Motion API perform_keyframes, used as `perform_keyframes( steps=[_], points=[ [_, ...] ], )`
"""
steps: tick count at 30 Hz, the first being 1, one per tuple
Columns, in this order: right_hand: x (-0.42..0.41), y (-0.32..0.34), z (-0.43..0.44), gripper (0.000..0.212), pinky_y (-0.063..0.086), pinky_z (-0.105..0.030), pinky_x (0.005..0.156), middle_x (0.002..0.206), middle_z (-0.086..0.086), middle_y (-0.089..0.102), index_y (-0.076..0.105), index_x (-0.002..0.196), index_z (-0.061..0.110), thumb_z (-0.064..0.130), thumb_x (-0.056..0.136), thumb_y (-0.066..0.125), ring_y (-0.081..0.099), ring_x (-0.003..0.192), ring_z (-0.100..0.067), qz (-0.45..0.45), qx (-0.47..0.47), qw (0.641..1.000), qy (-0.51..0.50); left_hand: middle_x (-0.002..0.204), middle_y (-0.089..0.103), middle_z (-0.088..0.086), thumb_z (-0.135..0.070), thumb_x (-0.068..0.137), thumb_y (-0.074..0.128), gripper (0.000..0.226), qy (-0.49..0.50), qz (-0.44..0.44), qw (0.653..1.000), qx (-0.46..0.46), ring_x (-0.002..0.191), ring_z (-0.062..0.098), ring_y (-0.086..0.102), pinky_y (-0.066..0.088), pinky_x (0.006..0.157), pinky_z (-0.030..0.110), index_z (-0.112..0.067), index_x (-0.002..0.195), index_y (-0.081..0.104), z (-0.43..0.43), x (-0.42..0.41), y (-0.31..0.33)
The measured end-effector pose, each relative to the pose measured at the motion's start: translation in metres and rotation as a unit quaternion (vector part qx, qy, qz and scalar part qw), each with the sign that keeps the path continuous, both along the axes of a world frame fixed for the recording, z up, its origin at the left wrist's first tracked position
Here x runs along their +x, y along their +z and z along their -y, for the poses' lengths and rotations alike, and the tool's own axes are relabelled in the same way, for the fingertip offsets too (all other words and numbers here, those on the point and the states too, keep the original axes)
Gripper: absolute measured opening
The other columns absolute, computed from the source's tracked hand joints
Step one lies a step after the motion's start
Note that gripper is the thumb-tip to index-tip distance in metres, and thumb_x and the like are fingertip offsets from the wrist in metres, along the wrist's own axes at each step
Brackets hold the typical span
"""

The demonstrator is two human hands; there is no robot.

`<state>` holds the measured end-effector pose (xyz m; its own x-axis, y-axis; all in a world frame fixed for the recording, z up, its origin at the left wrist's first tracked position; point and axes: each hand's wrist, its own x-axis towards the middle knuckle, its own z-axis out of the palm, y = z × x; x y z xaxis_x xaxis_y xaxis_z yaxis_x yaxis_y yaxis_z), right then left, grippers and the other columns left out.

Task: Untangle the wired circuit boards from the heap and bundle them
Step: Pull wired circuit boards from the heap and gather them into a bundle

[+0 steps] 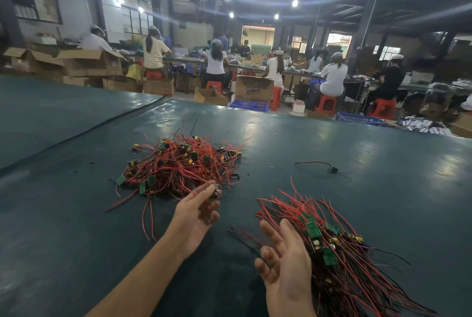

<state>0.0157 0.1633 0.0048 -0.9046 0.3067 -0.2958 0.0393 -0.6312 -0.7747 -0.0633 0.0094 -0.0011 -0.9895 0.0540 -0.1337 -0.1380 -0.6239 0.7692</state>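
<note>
This is a factory assembly hall: capped workers (332, 79) are sitting in a row on red stools (325, 104), cardboard boxes (252, 88) are standing open around them, and wired circuit boards (178, 166) are lying heaped on a green table (306, 143).

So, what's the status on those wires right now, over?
Left hand at tangled heap, blurred, grip unclear. Right hand open, next to sorted bundle. One stray wired board lies apart. Nothing blocking.

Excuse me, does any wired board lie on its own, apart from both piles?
Yes, one lone wired board lies on the table, clear of the heap and the straightened pile.
</note>
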Motion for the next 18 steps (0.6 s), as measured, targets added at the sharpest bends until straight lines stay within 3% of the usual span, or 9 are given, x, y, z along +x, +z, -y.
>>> perform_keyframes(
  steps=[2, 8, 10, 14, 16, 18],
  points=[
    [-0.001, 0.001, 0.001, 0.016, 0.04, -0.02, 0.034, 0.082, 0.0, 0.077, 0.061, 0.11, 0.024, 0.03, 0.095, 0.059, 0.047, 0.037, -0.007, 0.007, 0.011, 1.0, 0.014, 0.079, 0.07, 0.005, -0.019, 0.069, 0.072, 0.033, -0.039, -0.039, 0.997, -0.047, 0.057, 0.01, 0.061, 0.048, 0.051, 0.02, -0.013, 0.101, 0.07, -0.013, 0.008, 0.001],
    [0.0, -0.002, 0.004, 0.017, 0.045, -0.025, 0.045, 0.085, -0.004, 0.076, 0.072, 0.1, 0.018, 0.031, 0.093, 0.061, 0.06, 0.053, -0.015, 0.001, 0.106, 0.994, 0.032, 0.071, 0.067, 0.001, -0.012, 0.082, 0.07, 0.01, -0.129, -0.146, 0.961, -0.198, 0.06, 0.009, 0.058, 0.048, 0.056, 0.019, -0.014, 0.088, 0.077, -0.039, 0.026, -0.007],
    [-0.001, -0.004, 0.005, 0.014, 0.05, -0.033, 0.057, 0.08, -0.008, 0.076, 0.074, 0.094, 0.017, 0.026, 0.092, 0.063, 0.067, 0.064, -0.026, -0.004, 0.12, 0.993, 0.022, 0.069, 0.068, -0.001, -0.01, 0.09, 0.061, 0.019, -0.155, -0.152, 0.952, -0.214, 0.058, 0.007, 0.06, 0.047, 0.056, 0.017, -0.014, 0.083, 0.078, -0.042, 0.029, -0.008],
    [-0.003, -0.006, 0.006, 0.007, 0.05, -0.04, 0.069, 0.083, -0.011, 0.076, 0.076, 0.09, 0.016, 0.02, 0.087, 0.071, 0.07, 0.085, -0.04, -0.011, 0.143, 0.99, 0.011, 0.074, 0.073, 0.006, -0.031, 0.09, 0.054, 0.032, -0.17, -0.173, 0.939, -0.243, 0.066, 0.011, 0.067, 0.05, 0.063, 0.018, -0.013, 0.079, 0.078, -0.043, 0.034, -0.007],
    [-0.003, -0.006, 0.007, 0.004, 0.056, -0.041, 0.074, 0.081, -0.01, 0.076, 0.077, 0.084, 0.014, 0.014, 0.085, 0.073, 0.072, 0.084, -0.033, -0.018, 0.147, 0.989, 0.003, 0.081, 0.073, 0.013, -0.033, 0.09, 0.053, 0.033, -0.166, -0.192, 0.932, -0.261, 0.073, 0.017, 0.067, 0.052, 0.068, 0.024, -0.011, 0.084, 0.077, -0.043, 0.033, -0.008],
    [-0.002, -0.006, 0.008, 0.006, 0.056, -0.032, 0.063, 0.07, -0.004, 0.075, 0.076, 0.081, 0.013, 0.01, 0.085, 0.072, 0.071, 0.068, -0.018, -0.024, 0.161, 0.987, -0.006, 0.08, 0.072, 0.012, -0.032, 0.09, 0.054, 0.032, -0.147, -0.202, 0.927, -0.28, 0.074, 0.017, 0.065, 0.051, 0.068, 0.025, -0.011, 0.083, 0.077, -0.044, 0.032, -0.009]
  ],
)
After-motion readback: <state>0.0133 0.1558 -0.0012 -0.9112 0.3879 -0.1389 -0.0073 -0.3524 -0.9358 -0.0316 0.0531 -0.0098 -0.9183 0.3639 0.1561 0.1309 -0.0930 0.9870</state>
